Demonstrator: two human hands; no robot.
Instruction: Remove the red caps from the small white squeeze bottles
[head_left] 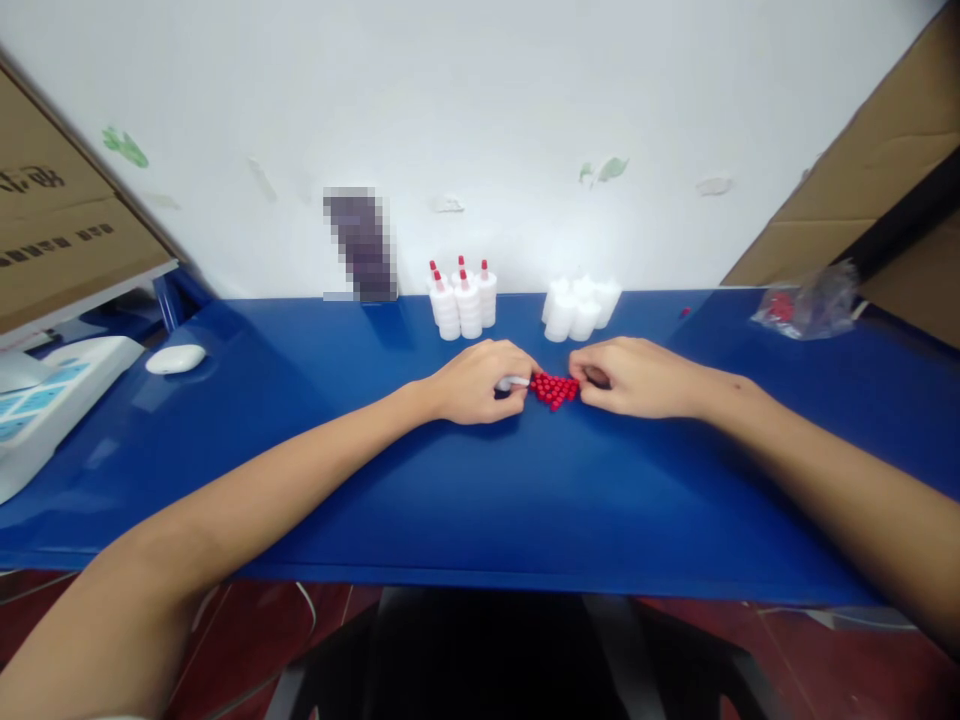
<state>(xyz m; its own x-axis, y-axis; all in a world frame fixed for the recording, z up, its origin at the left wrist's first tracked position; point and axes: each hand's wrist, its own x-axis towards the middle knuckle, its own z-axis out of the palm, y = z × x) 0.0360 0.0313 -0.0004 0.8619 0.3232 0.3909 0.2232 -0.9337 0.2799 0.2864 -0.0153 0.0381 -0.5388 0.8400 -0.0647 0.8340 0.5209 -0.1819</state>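
Between the thumb and fingers of my left hand point(487, 385) is a white pointed nozzle point(514, 383), its narrow tip turned right toward the red caps. A tight cluster of small red caps point(553, 390) lies on the blue table, between my two hands. My right hand point(626, 376) is closed in a pinch at the right edge of this cluster; its fingertips touch the caps, and whatever they hold is hidden. Behind my left hand stand several white bottles with red-tipped nozzles point(466, 300). Behind my right hand is a group of white bottles without red tips point(579, 308).
A clear plastic bag point(810, 302) with red pieces lies at the back right, and a loose red cap point(685, 312) near it. At left are a white case point(176, 359) and a white device point(67, 390). Cardboard boxes flank the blue table point(480, 500); a blurred dark object point(364, 245) leans on the wall.
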